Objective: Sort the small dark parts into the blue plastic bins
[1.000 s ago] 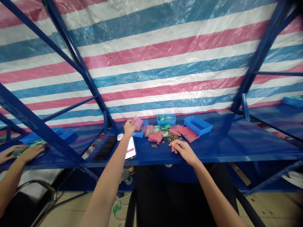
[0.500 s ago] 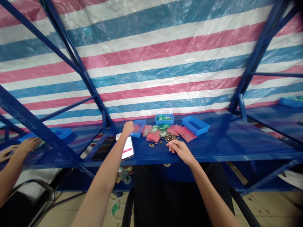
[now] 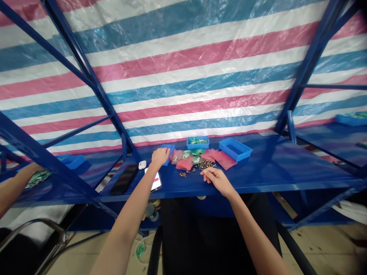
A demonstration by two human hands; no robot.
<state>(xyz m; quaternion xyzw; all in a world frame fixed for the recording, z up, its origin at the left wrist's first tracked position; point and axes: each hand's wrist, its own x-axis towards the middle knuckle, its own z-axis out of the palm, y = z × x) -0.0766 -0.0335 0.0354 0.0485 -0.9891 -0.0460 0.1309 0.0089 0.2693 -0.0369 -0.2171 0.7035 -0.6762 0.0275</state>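
Note:
My left hand (image 3: pixel 160 157) is over the near side of the left blue tray (image 3: pixel 169 148), beside several pink and clear plastic bags (image 3: pixel 185 164). Its back faces me, hiding most of the fingers and whatever they may hold. At the near edge of a pile of small brass-coloured screw-like parts (image 3: pixel 207 164) is my right hand (image 3: pixel 217 178), its fingers curled and pinched together. Whatever is between those fingertips is too small to make out. A few more brass parts (image 3: pixel 182 174) lie loose to the left of the pile.
A blue tray (image 3: pixel 198 146) with green packets stands at the back, another blue tray (image 3: pixel 242 156) to the right. On the left lie a lit phone (image 3: pixel 156 183), a dark phone (image 3: pixel 124 179) and a white earbud case (image 3: pixel 142 165). Another person's arm (image 3: pixel 20 182) is beyond the left post.
My left hand has moved right, from the left tray's far-left side toward the pink bags. The right hand stays by the brass parts. The view has shifted slightly.

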